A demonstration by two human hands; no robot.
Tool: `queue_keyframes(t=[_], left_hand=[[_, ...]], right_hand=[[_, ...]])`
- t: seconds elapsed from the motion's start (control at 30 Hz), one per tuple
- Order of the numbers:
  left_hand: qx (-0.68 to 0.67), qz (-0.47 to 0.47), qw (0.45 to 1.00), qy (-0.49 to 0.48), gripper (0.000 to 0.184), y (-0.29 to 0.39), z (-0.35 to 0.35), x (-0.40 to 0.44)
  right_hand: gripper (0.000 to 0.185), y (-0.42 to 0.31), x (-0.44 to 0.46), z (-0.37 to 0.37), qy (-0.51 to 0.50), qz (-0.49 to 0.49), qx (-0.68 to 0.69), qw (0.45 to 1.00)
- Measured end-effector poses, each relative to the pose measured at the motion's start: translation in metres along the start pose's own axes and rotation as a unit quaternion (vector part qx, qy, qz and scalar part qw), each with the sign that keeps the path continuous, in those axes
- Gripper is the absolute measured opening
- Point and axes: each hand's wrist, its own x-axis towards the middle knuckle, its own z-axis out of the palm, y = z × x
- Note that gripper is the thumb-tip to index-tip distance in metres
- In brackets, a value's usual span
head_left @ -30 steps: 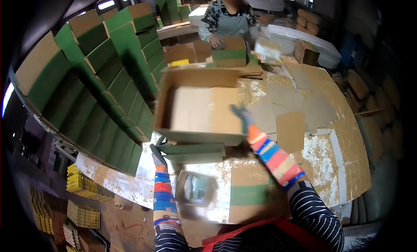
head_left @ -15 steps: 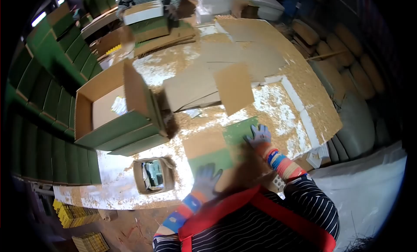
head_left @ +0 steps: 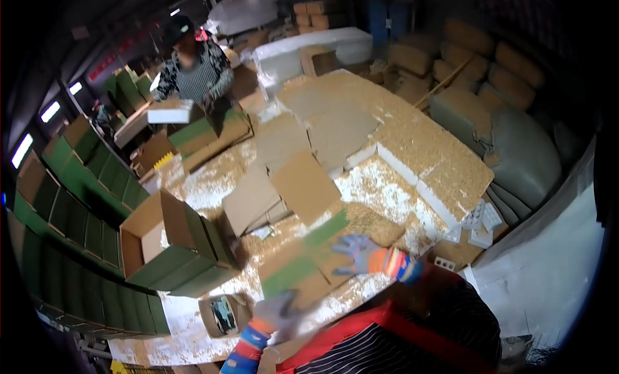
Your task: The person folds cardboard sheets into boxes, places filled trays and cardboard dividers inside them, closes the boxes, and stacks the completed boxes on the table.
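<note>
A brown carton piece with green bands (head_left: 293, 275) lies flat on the table in front of me. My right hand (head_left: 356, 253), in a grey-blue glove, rests on its right part with the fingers spread. At the near left edge of the carton is my left hand (head_left: 277, 311), also gloved and somewhat blurred, its fingers stretched out. Neither hand is closed on anything. Further left stands an open green-and-brown box (head_left: 193, 277). A small carton (head_left: 219, 315) holding dark and pale packets sits close to my left hand.
Loose flat cardboard (head_left: 306, 184) lies beyond the carton. A raised, sawdust-covered slab (head_left: 412, 161) with white edges borders the right. Stacked green cartons (head_left: 71, 264) line the left. Across the table, a person (head_left: 193, 77) stands by a white box (head_left: 169, 113). Filled sacks (head_left: 522, 148) stand at right.
The view has tipped up and turned, showing more of the far room. My right hand has shifted from the carton's green far corner onto its brown part. My left hand stays by the near edge.
</note>
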Motion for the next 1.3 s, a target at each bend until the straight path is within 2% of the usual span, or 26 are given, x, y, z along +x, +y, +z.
queue_keyframes(t=[0.03,0.07,0.13,0.2,0.27,0.43,0.5,0.53,0.57,0.6,0.63,0.7,0.73,0.77,0.8,0.83,0.87,0.93,0.97,1.0,1.07,1.1,1.17,1.2,1.27,1.3], left_hand=[[0.028,-0.051,0.996,0.061,0.043,0.03,-0.037,0.006],[-0.084,-0.011,0.981,0.175,0.037,0.026,-0.046,0.004],[-0.218,-0.054,0.957,0.185,0.041,0.031,-0.07,0.005],[-0.3,-0.095,0.928,0.2,0.038,0.034,-0.086,0.011],[-0.271,-0.132,0.914,0.272,0.042,0.001,-0.067,0.016],[-0.352,-0.177,0.851,0.348,0.062,-0.063,-0.078,-0.001],[-0.376,-0.111,0.809,0.438,0.06,-0.059,-0.072,0.002],[-0.385,-0.079,0.782,0.484,0.059,-0.051,-0.068,0.003],[-0.308,-0.107,0.856,0.401,0.055,-0.044,-0.057,0.002],[-0.232,-0.064,0.932,0.271,0.05,-0.012,-0.055,0.014],[-0.145,-0.034,0.979,0.136,0.05,-0.008,-0.026,0.025],[0.082,0.069,0.982,-0.153,0.052,-0.011,-0.001,0.037],[-0.042,-0.004,0.984,-0.172,0.049,-0.049,0.021,0.041],[-0.285,0.023,0.958,-0.018,0.047,-0.097,0.041,0.039],[-0.582,-0.022,0.801,0.138,0.042,-0.072,0.018,0.029],[-0.774,0.036,0.556,0.301,0.038,-0.046,-0.005,0.02],[-0.609,0.111,0.688,0.38,0.041,-0.042,-0.033,0.004],[-0.546,-0.066,0.678,0.488,0.05,-0.027,-0.031,-0.008],[-0.479,-0.127,0.752,0.434,0.072,-0.024,-0.018,-0.016],[-0.328,-0.106,0.864,0.367,0.102,-0.032,0.0,-0.024],[-0.263,-0.165,0.87,0.383,0.121,-0.047,0.03,-0.014],[-0.395,-0.196,0.822,0.36,0.122,-0.024,0.015,-0.008],[-0.19,-0.226,0.893,0.34,0.121,-0.041,0.028,-0.005],[-0.077,-0.23,0.91,0.336,0.121,-0.036,0.027,0.0],[-0.096,-0.207,0.877,0.423,0.116,-0.03,0.024,-0.004],[-0.109,-0.183,0.859,0.466,0.115,-0.039,0.026,-0.006]], right_hand=[[0.083,-0.02,-0.006,-0.023,0.014,-0.089,0.029,0.996],[0.082,-0.045,-0.014,-0.051,0.037,-0.137,-0.041,0.989],[0.083,-0.063,-0.008,-0.066,0.154,-0.145,-0.16,0.964],[0.085,-0.063,0.011,-0.056,0.204,-0.134,-0.174,0.954],[0.077,-0.068,0.021,-0.048,0.168,-0.139,-0.196,0.956],[0.043,-0.06,-0.013,-0.079,0.183,-0.224,-0.093,0.953],[0.027,-0.042,-0.023,-0.081,0.226,-0.248,0.016,0.942],[0.028,-0.031,-0.02,-0.072,0.165,-0.282,0.052,0.944],[0.029,-0.024,-0.018,-0.057,0.099,-0.315,0.088,0.94],[0.031,-0.024,-0.017,-0.044,0.029,-0.346,0.125,0.929],[0.038,-0.036,-0.019,-0.038,0.035,-0.392,0.091,0.915],[0.045,-0.047,-0.008,-0.035,-0.012,-0.404,0.088,0.911],[0.046,-0.049,0.0,-0.038,-0.059,-0.397,0.105,0.91],[0.048,-0.048,0.008,-0.037,-0.091,-0.354,0.154,0.918],[0.049,-0.044,0.017,-0.032,-0.122,-0.307,0.203,0.922],[0.051,-0.038,0.025,-0.025,-0.157,-0.257,0.252,0.92],[0.052,-0.026,0.036,-0.012,-0.169,-0.249,0.307,0.903],[0.055,-0.008,0.059,0.017,-0.188,-0.229,0.413,0.861],[0.054,-0.015,0.062,0.01,-0.206,-0.145,0.395,0.884],[0.054,-0.029,0.059,0.0,-0.161,-0.128,0.281,0.938],[0.056,-0.057,0.048,-0.008,-0.066,-0.09,0.049,0.993],[0.058,-0.056,0.055,-0.005,0.025,-0.149,-0.096,0.984],[0.059,-0.065,0.08,-0.046,0.25,-0.213,-0.223,0.918],[0.057,-0.063,0.087,-0.039,0.262,-0.221,-0.171,0.924],[0.052,-0.053,0.107,-0.022,0.285,-0.235,-0.064,0.927],[0.05,-0.053,0.099,-0.025,0.166,-0.243,-0.001,0.956]])
